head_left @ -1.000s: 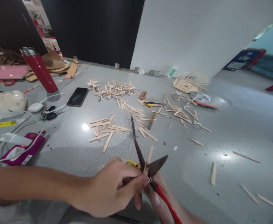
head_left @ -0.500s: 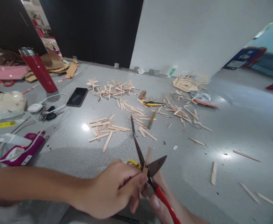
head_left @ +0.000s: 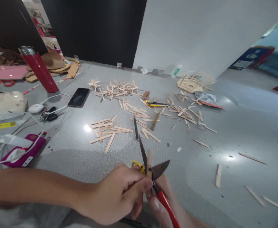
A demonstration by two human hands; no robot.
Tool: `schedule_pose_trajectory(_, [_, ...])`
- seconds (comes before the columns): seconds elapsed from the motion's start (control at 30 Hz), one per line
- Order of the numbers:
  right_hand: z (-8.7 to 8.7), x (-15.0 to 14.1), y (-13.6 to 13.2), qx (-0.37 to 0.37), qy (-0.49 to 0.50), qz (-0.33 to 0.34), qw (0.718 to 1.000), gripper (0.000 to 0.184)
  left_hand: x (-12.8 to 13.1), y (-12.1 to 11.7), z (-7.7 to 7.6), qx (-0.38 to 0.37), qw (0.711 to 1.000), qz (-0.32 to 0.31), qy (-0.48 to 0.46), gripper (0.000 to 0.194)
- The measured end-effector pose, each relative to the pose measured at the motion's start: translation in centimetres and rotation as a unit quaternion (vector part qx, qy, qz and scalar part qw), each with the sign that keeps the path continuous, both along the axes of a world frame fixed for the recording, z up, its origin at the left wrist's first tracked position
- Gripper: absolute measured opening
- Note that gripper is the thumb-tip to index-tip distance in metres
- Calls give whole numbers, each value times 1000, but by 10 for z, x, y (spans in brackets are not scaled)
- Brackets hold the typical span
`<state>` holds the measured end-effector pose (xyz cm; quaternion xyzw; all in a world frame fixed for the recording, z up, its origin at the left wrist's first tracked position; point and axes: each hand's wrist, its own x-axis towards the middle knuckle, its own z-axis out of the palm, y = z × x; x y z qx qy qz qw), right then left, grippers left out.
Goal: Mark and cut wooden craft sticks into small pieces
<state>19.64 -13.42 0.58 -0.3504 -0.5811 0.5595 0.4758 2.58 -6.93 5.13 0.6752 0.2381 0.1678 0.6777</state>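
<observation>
Low in the middle of the view, my left hand [head_left: 116, 193] is closed with thumb and fingers pinching a wooden craft stick [head_left: 149, 156] that points away from me. My right hand [head_left: 166, 199] is wrapped round the red handle of a pair of scissors [head_left: 159, 169]. Their blades are spread, one on each side of the craft stick. Dark marks show on the stick between the blades. A yellow loop [head_left: 137, 164] shows just behind my left fingers. Part of my right fingers is hidden behind the scissors and my left hand.
Loose craft sticks [head_left: 103, 130] lie in several piles ahead, with a yellow utility knife [head_left: 156, 104] and a pen-like dark rod [head_left: 135, 127]. A stick frame [head_left: 193, 83] stands at back right. On the left are a phone [head_left: 79, 97], red flask [head_left: 39, 71] and purple power strip [head_left: 24, 150].
The scissors have turned slightly, and their far blade tip has drawn back from the dark rod. The craft stick stands a little straighter between the blades. Both hands keep their hold.
</observation>
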Motion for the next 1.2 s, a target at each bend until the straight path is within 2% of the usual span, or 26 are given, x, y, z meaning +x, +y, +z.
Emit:
schedule_pose_trajectory(0.13, [17, -2, 5, -7, -2, 29, 1000, 57, -1, 0, -2, 2, 1000, 12, 6, 74])
schedule_pose_trajectory(0.23, [24, -3, 5, -1, -13, 16, 1000, 48, 0, -1, -2, -1, 1000, 9, 6, 73])
schedule_pose_trajectory(0.5, [18, 1, 5, 36, -58, -20, 997, 47, 1, 0, 4, 2, 1000, 24, -3, 66])
schedule_pose_trajectory(0.63, [10, 3, -2, 24, -56, -87, 994, 40, 2, 0, 6, 7, 999, 34, -15, 62])
schedule_pose_trajectory(0.7, [5, 4, -6, 30, -53, -101, 993, 33, 2, 0, 7, 5, 999, 37, -15, 62])
schedule_pose_trajectory(0.9, [-2, 3, -4, 43, -62, -74, 994, 28, 1, -1, 7, -9, 999, 27, -15, 60])
schedule_pose_trajectory(1.0, [1, 2, -1, 60, -69, -68, 993, 32, 1, -1, 7, -12, 999, 28, -22, 56])
schedule_pose_trajectory(1.1, [7, 1, 2, 48, -75, -83, 993, 36, 2, -1, 6, -8, 999, 32, -29, 52])
schedule_pose_trajectory(1.2, [14, -2, 6, 35, -71, -49, 996, 43, 2, -1, 5, -22, 999, 32, -27, 52])
